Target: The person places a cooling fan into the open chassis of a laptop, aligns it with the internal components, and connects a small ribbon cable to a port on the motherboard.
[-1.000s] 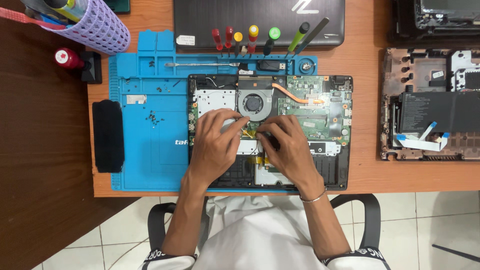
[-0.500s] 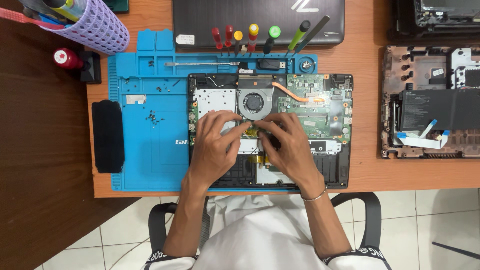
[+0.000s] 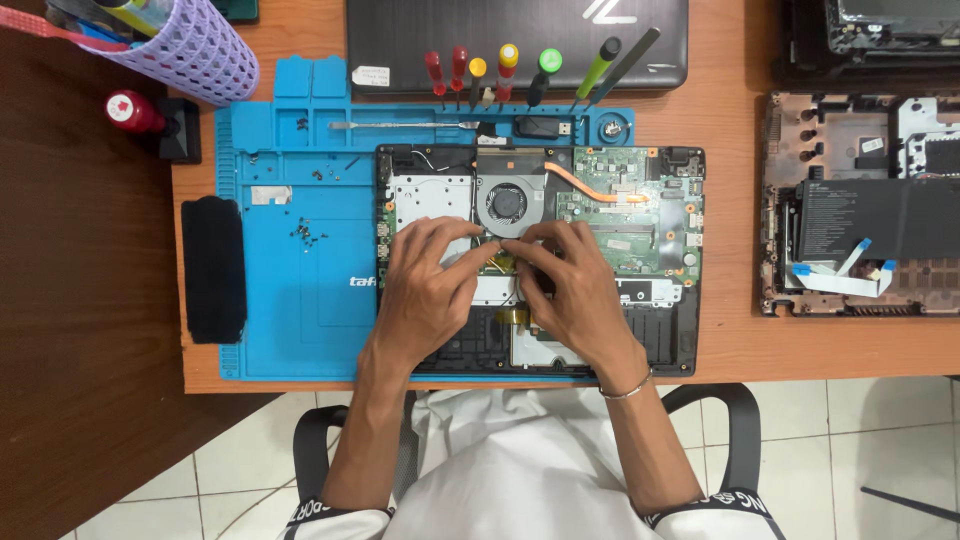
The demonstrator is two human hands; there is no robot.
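Observation:
An opened laptop [image 3: 660, 330] lies on a blue repair mat [image 3: 300, 300], its green mainboard [image 3: 625, 215], round fan [image 3: 508, 203] and copper heat pipe [image 3: 590, 188] exposed. My left hand [image 3: 430, 290] and my right hand [image 3: 575, 290] rest side by side on the laptop's middle, just below the fan. The fingertips of both hands meet and pinch at a small part by a yellowish flat cable [image 3: 500, 262]. What sits between the fingers is too small to tell. The hands cover the centre of the chassis.
Several colour-handled screwdrivers [image 3: 508, 70] line the mat's far edge before a closed dark laptop [image 3: 515, 35]. Loose screws [image 3: 305, 232] lie on the mat, a black pad [image 3: 213, 268] at its left. A purple basket [image 3: 190, 45] stands far left, another dismantled laptop [image 3: 860, 220] at right.
Both hands stay at the same spot below the fan; only the fingertips have shifted slightly closer together.

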